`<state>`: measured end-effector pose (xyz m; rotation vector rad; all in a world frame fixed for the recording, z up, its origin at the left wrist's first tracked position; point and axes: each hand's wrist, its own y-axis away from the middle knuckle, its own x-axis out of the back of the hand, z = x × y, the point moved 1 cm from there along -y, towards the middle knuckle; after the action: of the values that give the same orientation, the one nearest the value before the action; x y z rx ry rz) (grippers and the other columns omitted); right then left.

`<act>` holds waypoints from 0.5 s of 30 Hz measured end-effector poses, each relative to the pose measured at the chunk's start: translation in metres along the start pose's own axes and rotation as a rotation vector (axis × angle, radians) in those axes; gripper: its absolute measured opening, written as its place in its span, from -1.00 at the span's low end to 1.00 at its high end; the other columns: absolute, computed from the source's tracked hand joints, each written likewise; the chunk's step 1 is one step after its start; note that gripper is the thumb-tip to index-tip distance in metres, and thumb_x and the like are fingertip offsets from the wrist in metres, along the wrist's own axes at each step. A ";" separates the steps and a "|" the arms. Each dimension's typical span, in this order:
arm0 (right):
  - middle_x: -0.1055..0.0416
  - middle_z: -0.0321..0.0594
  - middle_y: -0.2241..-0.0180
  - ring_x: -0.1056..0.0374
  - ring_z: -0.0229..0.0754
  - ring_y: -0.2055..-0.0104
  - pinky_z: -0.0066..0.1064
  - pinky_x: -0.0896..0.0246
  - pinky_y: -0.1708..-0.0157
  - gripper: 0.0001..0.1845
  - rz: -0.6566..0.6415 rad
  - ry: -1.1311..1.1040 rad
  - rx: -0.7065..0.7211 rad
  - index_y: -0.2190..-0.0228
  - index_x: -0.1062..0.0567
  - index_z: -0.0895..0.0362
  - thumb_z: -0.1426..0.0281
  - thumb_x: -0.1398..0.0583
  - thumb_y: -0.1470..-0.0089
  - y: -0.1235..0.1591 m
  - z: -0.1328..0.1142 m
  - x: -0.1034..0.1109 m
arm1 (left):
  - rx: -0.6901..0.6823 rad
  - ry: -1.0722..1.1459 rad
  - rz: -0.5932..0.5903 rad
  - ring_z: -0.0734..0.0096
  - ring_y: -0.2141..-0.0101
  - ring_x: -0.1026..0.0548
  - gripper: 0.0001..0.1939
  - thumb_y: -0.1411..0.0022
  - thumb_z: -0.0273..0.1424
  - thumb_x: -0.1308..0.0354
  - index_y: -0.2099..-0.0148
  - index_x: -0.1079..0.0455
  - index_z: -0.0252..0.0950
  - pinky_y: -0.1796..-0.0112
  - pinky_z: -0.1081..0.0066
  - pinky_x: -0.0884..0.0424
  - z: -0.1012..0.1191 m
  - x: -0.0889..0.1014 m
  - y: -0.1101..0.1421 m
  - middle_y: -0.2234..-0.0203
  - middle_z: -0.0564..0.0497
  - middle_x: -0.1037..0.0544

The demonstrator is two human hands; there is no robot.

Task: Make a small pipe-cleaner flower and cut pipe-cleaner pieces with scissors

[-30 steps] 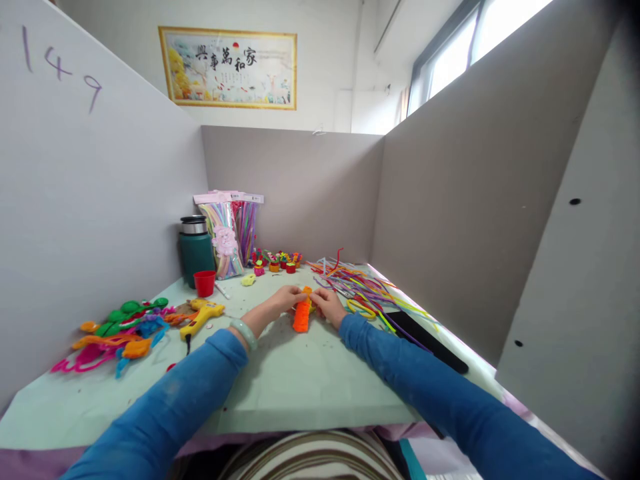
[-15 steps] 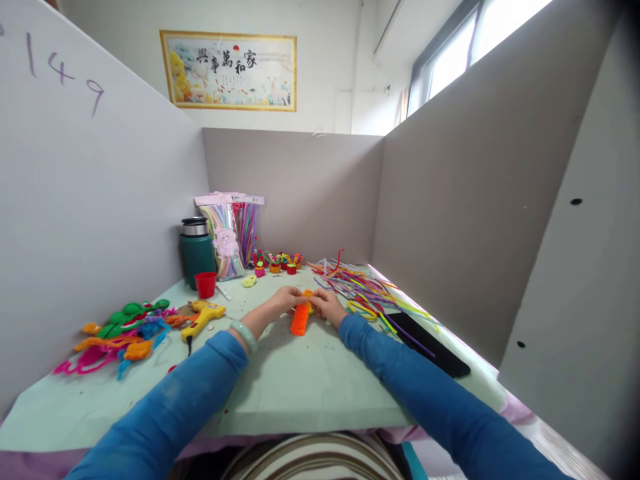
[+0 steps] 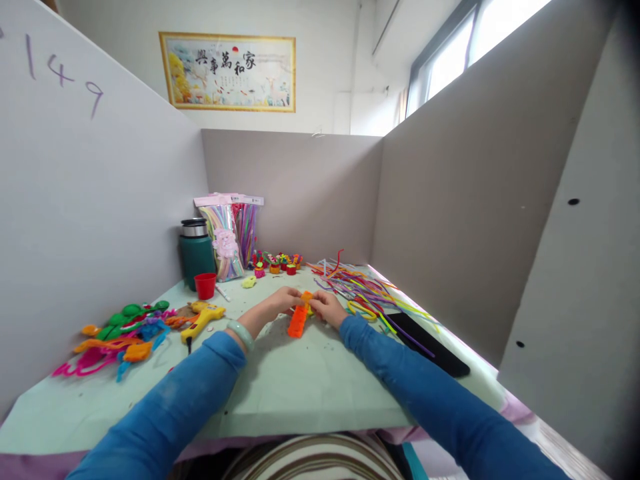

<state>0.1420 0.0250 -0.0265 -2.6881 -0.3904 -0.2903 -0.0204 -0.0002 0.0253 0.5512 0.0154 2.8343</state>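
Observation:
An orange fuzzy strip, seemingly of pipe cleaner, slants between my hands above the middle of the table. My left hand pinches it from the left near its upper part. From the right, the closed fingers of my right hand grip the same strip close to its top end. A bit of yellow shows beside the strip under my right fingertips; what it belongs to is hidden. Scissors with yellow handles lie just right of my right hand.
Loose pipe cleaners spread over the back right, by a black flat panel. At left lie a yellow glue gun and colourful fuzzy pieces. A red cup, green bottle and small flower pots stand behind.
The orange strip has tilted, its lower end swinging slightly left and down. More of its top end shows between my fingers. Both hands stay in nearly the same place.

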 end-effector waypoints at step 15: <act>-0.18 -0.44 0.71 -0.08 -0.32 0.63 -0.49 0.03 0.57 -0.90 0.028 0.202 0.147 0.54 -0.26 0.11 0.35 -0.06 0.07 -0.001 0.004 0.000 | -0.025 -0.008 -0.023 0.34 0.38 -0.43 -0.53 0.28 -0.13 -0.37 0.40 -0.35 -0.35 0.41 0.42 -0.33 -0.007 0.002 -0.006 0.52 0.04 -0.45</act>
<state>0.1424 0.0279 -0.0299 -2.4900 -0.2999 -0.4994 -0.0237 0.0066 0.0192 0.5541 -0.0145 2.8063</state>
